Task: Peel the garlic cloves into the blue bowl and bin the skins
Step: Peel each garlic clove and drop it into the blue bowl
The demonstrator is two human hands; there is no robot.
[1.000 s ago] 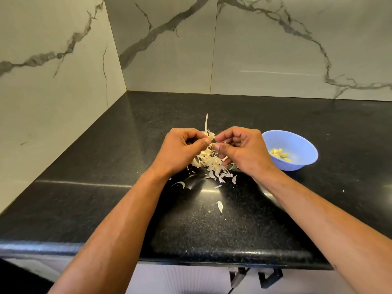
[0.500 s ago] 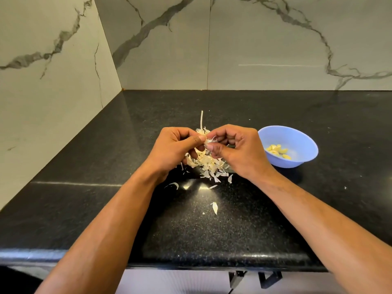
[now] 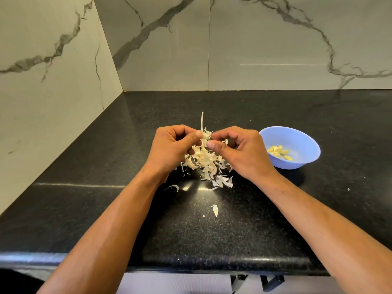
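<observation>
Left hand (image 3: 172, 146) and right hand (image 3: 241, 152) both curled, pinching one pale, papery garlic clove (image 3: 205, 136) above the heap of skins (image 3: 206, 164). Blue bowl (image 3: 305, 141) just right, yellow peeled cloves (image 3: 279, 152) inside, on black counter (image 3: 84, 170).

Counter (image 3: 254, 219): black speckled stone, polished, glossy with light glare. Wall tiles (image 3: 265, 43): pale marble-look with grey veins, smooth, satin sheen. Blue bowl (image 3: 305, 160): smooth plastic, faint gloss. Garlic skins (image 3: 206, 164): thin, papery, dry, matt. Peeled cloves (image 3: 277, 152): smooth, slightly shiny.
</observation>
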